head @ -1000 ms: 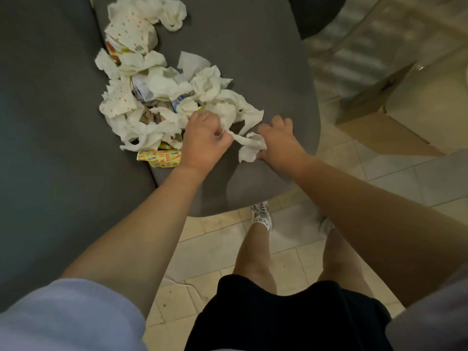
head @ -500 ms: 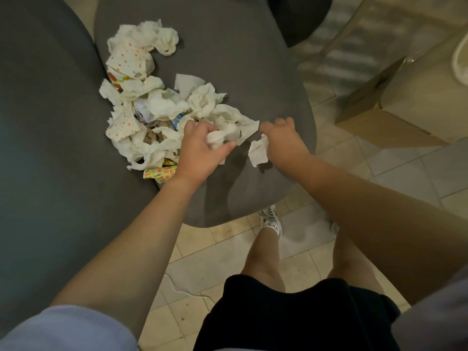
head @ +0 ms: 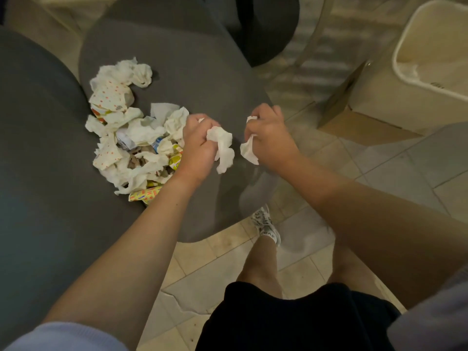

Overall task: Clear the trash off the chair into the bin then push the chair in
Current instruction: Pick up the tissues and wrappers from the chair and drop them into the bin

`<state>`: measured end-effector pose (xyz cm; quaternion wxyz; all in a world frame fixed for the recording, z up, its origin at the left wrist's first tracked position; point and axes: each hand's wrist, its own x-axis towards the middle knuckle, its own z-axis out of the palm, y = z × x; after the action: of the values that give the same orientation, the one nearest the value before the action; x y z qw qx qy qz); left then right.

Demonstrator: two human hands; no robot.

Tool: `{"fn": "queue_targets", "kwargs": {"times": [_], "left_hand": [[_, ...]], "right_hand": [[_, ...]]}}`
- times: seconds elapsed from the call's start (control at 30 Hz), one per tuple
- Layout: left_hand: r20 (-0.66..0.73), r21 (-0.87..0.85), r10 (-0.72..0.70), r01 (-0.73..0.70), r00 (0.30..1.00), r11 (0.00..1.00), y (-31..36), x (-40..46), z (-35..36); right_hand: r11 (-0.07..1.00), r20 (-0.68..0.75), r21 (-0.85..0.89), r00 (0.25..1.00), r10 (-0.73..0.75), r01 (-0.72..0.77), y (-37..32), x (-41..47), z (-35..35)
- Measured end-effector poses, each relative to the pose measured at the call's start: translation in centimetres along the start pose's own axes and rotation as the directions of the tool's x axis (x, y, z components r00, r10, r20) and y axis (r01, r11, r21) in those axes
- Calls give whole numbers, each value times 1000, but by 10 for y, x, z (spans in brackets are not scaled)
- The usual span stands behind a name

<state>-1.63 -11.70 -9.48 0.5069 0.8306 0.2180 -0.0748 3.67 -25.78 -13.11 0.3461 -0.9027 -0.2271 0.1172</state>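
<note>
My left hand (head: pixel 200 144) has its fingers curled tight round a crumpled tissue (head: pixel 222 148); my right hand (head: pixel 268 135) clutches another scrap (head: pixel 247 150). The trash pile (head: pixel 131 138) lies on the chair (head: pixel 202 72) left of my fingers, and what looks like the bin (head: pixel 430 62) stands far right.

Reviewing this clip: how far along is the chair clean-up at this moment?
Early stage. Done: nothing visibly binned; what shows of the bin at upper right looks empty. In hand: the left hand grips a crumpled tissue, and the right hand grips another tissue piece, both above the chair seat. Left: the pile of tissues and wrappers on the seat, then pushing the chair in.
</note>
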Motion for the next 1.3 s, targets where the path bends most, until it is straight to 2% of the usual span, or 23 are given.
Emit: {"fn": "queue_targets", "kwargs": {"times": [0.13,0.27,0.37,0.47,0.53,0.63,0.7,0.8,0.93,1.07,1.13,1.3], "left_hand": [[67,-16,10,-9,998,1000,44,8,34],[176,35,12,-18,984,999,83,16,81],[196,64,56,-70,979,995,106,23,120],[124,73,78,-88,989,993,137,35,168],[56,-3,110,-110,992,994,155,45,198],[57,-45,116,-113,992,993,182,61,242],[71,-32,163,-161,984,986,199,71,267],[103,-59,202,-197,974,979,220,83,297],[128,33,240,-246,962,969,225,91,318],[271,124,179,-219,946,968,217,97,325],[324,165,171,-234,930,958,216,99,325],[242,184,194,-242,951,953,213,96,320]], "right_hand": [[999,-111,33,994,15,-11,23,0,-33],[991,-126,123,990,67,-51,55,-12,-85],[972,-193,191,966,173,-136,92,-19,-119],[962,-312,194,918,245,-191,136,-24,-155],[961,-417,169,867,272,-220,163,-27,-180],[951,-536,140,786,307,-276,203,-32,-216],[931,-556,165,749,360,-325,225,-34,-234],[912,-546,177,735,403,-369,250,-37,-250],[889,-453,219,765,458,-403,265,-40,-253],[856,-296,185,803,517,-483,270,-40,-250],[860,-273,179,815,511,-478,268,-39,-250],[870,-237,179,838,492,-460,261,-34,-248]]}}
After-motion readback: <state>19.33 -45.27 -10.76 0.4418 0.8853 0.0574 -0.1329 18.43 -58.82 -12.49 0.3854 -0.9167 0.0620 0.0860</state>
